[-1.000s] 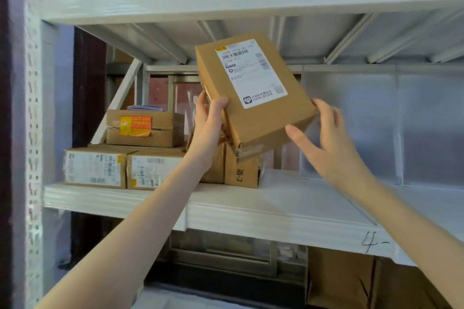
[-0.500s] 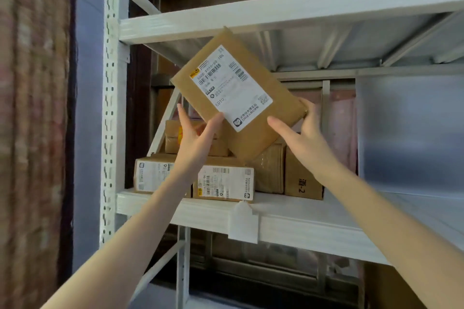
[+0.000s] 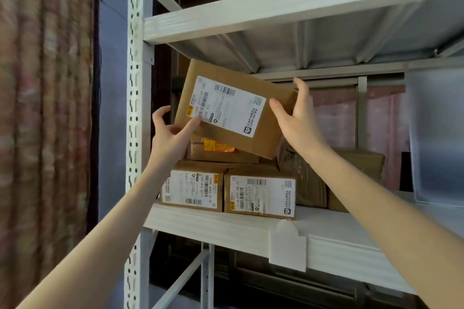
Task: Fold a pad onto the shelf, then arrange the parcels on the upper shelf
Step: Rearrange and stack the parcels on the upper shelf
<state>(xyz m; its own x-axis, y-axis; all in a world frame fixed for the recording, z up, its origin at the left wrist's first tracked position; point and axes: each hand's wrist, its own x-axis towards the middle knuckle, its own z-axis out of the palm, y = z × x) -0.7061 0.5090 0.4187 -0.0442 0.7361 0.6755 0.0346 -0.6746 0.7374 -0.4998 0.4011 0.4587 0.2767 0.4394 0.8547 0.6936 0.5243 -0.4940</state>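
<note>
A flat brown cardboard parcel [image 3: 266, 138] with a white shipping label is held tilted in the air, above the stack at the left end of the white shelf [image 3: 226, 229]. My left hand [image 3: 168, 133] pinches its lower left corner, thumb on the label. My right hand [image 3: 296, 118] grips its right edge, fingers over the top corner. Below it a small box with an orange sticker [image 3: 221, 152] lies on two labelled boxes [image 3: 193, 189] [image 3: 259, 194].
More brown parcels [image 3: 351, 178] stand behind and right of the stack. A white pad covers the shelf, with a flap [image 3: 287, 246] hanging over the front edge. The perforated rack upright [image 3: 134, 133] is just left; another shelf [image 3: 276, 5] runs overhead. A translucent panel [image 3: 437, 138] stands at right.
The parcel has turned from steeply tilted to nearly level and moved left and down over the stack. My view has shifted left and closer to the shelf.
</note>
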